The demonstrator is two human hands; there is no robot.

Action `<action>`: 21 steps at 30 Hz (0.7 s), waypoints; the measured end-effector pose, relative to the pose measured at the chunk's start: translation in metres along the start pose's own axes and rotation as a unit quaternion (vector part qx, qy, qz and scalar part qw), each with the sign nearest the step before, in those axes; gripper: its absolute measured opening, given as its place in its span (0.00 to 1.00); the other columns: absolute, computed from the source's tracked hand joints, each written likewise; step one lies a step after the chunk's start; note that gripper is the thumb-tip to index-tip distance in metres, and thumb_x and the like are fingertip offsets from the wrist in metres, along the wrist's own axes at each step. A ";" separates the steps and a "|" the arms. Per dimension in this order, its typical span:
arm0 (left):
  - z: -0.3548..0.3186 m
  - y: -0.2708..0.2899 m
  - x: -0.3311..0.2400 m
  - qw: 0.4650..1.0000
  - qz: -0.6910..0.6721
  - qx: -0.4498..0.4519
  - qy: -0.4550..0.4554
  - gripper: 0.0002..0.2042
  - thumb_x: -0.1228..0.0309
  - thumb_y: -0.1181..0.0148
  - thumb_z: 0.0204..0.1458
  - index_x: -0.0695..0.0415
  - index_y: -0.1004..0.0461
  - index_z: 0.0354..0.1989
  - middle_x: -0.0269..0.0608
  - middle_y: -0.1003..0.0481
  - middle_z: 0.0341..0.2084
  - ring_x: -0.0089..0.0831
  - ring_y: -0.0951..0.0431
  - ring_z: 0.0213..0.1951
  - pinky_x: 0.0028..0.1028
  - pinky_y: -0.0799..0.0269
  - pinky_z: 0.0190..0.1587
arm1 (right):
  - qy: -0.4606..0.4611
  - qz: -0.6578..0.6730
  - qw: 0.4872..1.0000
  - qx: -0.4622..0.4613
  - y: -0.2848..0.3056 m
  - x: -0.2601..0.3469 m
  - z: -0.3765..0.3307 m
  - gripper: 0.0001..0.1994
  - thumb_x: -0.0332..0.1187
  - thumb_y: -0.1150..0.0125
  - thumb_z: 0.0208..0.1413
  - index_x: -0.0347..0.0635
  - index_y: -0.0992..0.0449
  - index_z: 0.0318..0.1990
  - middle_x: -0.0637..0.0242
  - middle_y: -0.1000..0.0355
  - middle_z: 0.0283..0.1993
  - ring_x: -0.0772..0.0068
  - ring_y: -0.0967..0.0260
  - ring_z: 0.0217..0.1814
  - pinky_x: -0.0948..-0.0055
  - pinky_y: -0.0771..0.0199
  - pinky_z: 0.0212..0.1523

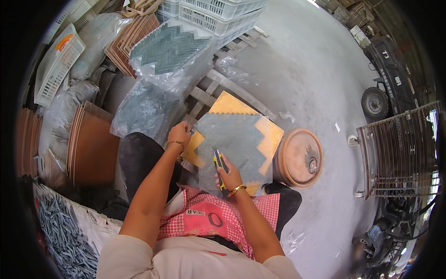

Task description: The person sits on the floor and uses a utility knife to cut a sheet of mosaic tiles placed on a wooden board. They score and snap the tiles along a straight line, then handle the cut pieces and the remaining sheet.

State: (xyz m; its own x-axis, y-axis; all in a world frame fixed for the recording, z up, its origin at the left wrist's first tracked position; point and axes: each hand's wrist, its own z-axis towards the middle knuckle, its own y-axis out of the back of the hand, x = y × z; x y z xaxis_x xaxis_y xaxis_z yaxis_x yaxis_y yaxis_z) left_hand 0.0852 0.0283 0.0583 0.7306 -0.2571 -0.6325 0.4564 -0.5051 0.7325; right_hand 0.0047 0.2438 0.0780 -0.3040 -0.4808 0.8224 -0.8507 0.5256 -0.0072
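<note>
Before me a yellow board (231, 103) bears a herringbone mosaic tile sheet (232, 135), grey-green and backed with a fine white mesh. The sheet's sides are zigzagged, and mesh sticks out past the tiles at the left and right. My left hand (180, 134) is closed at the sheet's upper left edge, pinching what looks like the loose mesh there. In my right hand (229, 176) is a yellow and black utility knife (219, 160), held low over the middle of the sheet with its tip pointing away from me. Whether the blade touches the mesh, I cannot tell.
Right of the board stands a round lidded drum (301, 156). Wrapped stacks of herringbone sheets (169, 49) lie beyond my left hand, near a wooden pallet (230, 88) and white crates (223, 11). Brown boards (93, 146) lean at left; loose tile strips (62, 232) lie lower left. A wire rack (399, 151) stands right.
</note>
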 end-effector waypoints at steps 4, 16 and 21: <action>-0.048 -0.008 0.041 0.924 0.316 0.215 -0.011 0.11 0.68 0.46 0.36 0.58 0.25 0.29 0.47 0.27 0.31 0.40 0.26 0.35 0.32 0.31 0.37 | 0.032 -0.024 0.999 -0.012 0.010 0.008 -0.003 0.27 0.27 0.54 0.50 0.54 0.51 0.59 0.65 0.34 0.21 0.79 0.37 0.15 0.79 0.33 0.16; -0.083 -0.050 0.034 0.927 0.256 0.274 -0.021 0.12 0.66 0.48 0.38 0.55 0.26 0.31 0.49 0.28 0.31 0.43 0.27 0.33 0.34 0.31 0.35 | 0.136 -0.402 0.887 -0.180 0.052 0.040 0.071 0.29 0.35 0.44 0.43 0.43 0.45 0.55 0.50 0.30 0.30 0.52 0.31 0.30 0.61 0.31 0.31; -0.088 -0.037 0.005 0.983 0.088 0.159 0.015 0.13 0.62 0.48 0.40 0.60 0.26 0.24 0.51 0.27 0.24 0.45 0.27 0.30 0.35 0.32 0.35 | 0.226 -0.423 0.861 -0.170 0.086 0.020 0.102 0.22 0.32 0.44 0.43 0.30 0.39 0.46 0.54 0.30 0.23 0.68 0.31 0.17 0.72 0.30 0.22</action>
State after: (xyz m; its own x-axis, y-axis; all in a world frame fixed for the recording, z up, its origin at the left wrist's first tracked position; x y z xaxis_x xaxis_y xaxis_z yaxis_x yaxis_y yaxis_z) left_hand 0.1169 0.1183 0.0504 0.8010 -0.3408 -0.4921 0.1439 -0.6884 0.7110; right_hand -0.1182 0.2084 0.0357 0.6267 -0.5106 0.5887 -0.4864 0.3338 0.8074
